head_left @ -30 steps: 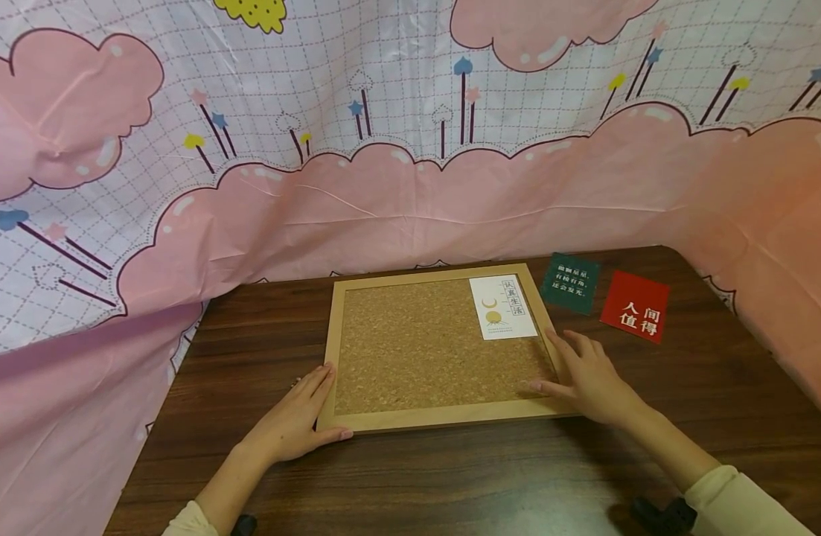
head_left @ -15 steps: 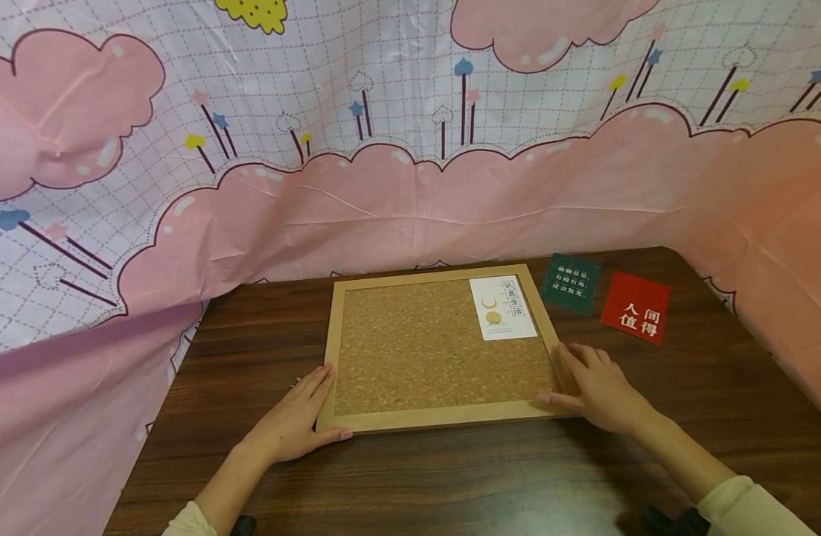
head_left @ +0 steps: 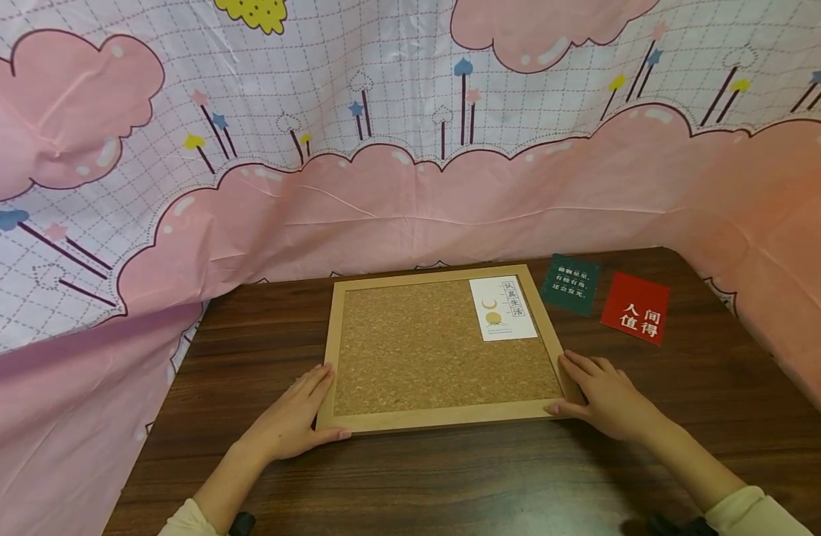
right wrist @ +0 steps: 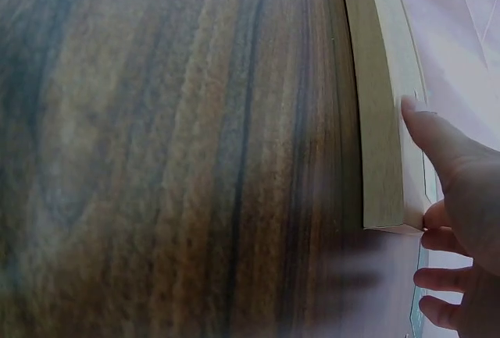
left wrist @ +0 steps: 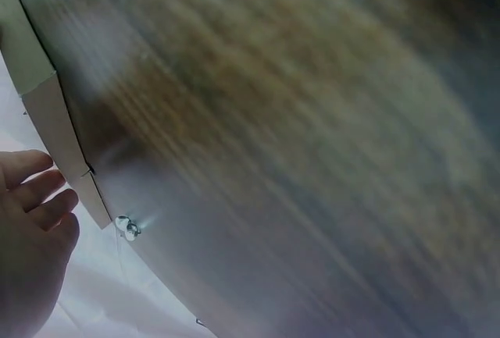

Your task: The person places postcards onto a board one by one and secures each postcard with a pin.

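A cork board (head_left: pixel 410 350) in a light wooden frame lies flat on the brown table. My left hand (head_left: pixel 291 417) rests at its front left corner, fingers along the left side and thumb at the front edge. At the front right corner is my right hand (head_left: pixel 611 394); its thumb (right wrist: pixel 437 131) lies on the frame and its loosely spread fingers are along the right side. A white card (head_left: pixel 504 307) with printed characters and a gold moon lies in the board's upper right corner. Beside the left hand are small clear, shiny things (left wrist: pixel 126 229).
Right of the board, a green card (head_left: pixel 570 284) and a red card (head_left: pixel 635 307) lie on the table (head_left: pixel 437 484). A patterned pink and white cloth (head_left: pixel 410 193) hangs behind the table and along both sides.
My right hand has slid toward me and slightly right along the frame, down to its front right corner. The left hand, the board and the cards have stayed in place.
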`<state>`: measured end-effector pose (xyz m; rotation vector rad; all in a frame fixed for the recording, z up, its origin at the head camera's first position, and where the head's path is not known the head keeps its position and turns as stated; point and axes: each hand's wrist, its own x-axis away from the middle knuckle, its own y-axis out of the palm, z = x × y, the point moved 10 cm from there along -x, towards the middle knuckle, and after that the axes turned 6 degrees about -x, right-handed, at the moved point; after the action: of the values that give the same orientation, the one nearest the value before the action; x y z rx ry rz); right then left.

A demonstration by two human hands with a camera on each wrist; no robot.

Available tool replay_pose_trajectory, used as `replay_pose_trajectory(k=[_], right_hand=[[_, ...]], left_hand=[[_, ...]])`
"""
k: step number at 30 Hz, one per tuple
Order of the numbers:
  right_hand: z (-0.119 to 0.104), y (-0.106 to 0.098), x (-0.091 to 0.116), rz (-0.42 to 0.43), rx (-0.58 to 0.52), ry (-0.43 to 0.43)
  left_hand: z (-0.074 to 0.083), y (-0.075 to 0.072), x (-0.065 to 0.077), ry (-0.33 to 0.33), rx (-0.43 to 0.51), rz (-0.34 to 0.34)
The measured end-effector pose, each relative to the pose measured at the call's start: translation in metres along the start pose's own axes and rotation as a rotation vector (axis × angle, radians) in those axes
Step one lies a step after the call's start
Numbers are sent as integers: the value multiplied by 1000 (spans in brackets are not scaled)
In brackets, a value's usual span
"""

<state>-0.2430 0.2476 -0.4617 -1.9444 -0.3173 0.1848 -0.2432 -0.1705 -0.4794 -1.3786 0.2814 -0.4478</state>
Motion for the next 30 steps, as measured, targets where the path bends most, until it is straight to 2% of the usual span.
replay_pose_trajectory(k=[9,20,24,30], right_hand=[[-1,3,0,-19,11,-17],[-1,4,-2,-36,-19,-21],[-3,3,-1,-34,-21,-26],[-5,2,0,-30,-13,-31]], left_hand=[[0,-3,0,13,-12,28],[-3,-6,-1,-7,-5,24],[-4,-14,-1,-6,-25,45],[-8,-36,1,6,-61,131]])
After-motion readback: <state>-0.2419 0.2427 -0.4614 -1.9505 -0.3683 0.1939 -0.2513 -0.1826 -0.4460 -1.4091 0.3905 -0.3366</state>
